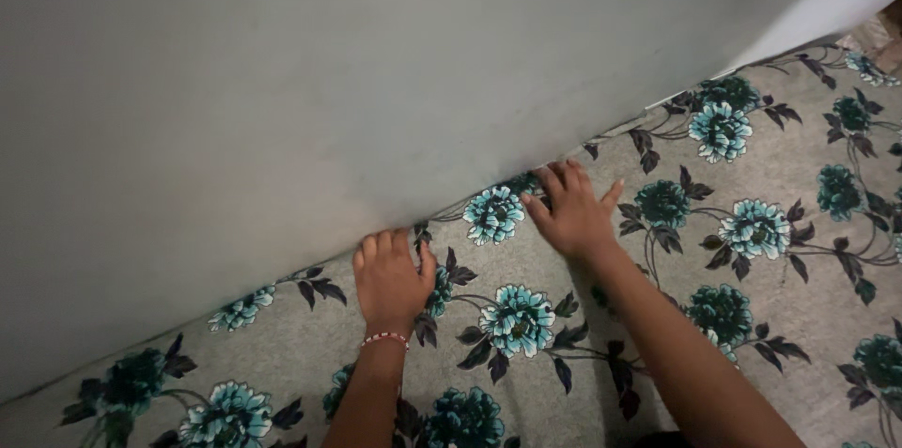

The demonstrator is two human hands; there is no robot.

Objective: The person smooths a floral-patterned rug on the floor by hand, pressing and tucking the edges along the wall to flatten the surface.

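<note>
Along the seam where the bed meets the wall, the left hand [391,277] lies palm down on the grey cotton bedsheet printed with teal flowers and dark leaves [752,316], fingers together and pointed at the plain pale grey-green painted wall [376,63], fingertips touching or nearly touching its base; a red and white beaded bracelet [385,339] sits on that wrist. The right hand [571,211] is just beside it, further along the seam, fingers spread and curled down into the sheet's edge at the gap, thumb out; it looks to be pressing or pinching the fabric, but I cannot tell if any cloth is actually gripped. The left hand grasps nothing, flat and pressing. The sheet covers the whole lower part of the view, its edge running diagonally against the wall. Risks, as a judgement: fingertips could scrape or jam between mattress and wall because the gap is tight; the sheet could bunch or pull askew if one hand pushes harder than the other; the edge may slip back out if not pushed deep enough.
</note>
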